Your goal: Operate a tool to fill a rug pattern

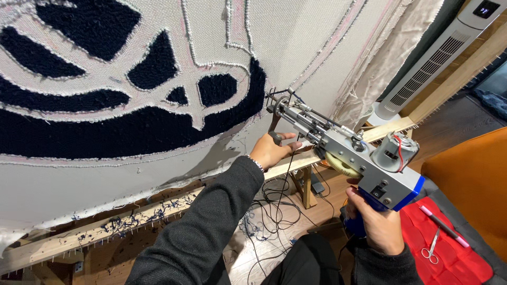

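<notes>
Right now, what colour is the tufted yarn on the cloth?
Dark navy yarn, seen in the head view.

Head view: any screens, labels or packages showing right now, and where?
Screen: one small dark display panel with pale glowing figures, atop the white tower fan at upper right.
Packages, labels, signs: none that I can make out.

Below my fingers (288,138) is a wood floor (317,211) with black cords (272,208). To their right stand a white tower fan (430,66) and an orange chair (472,182).
</notes>
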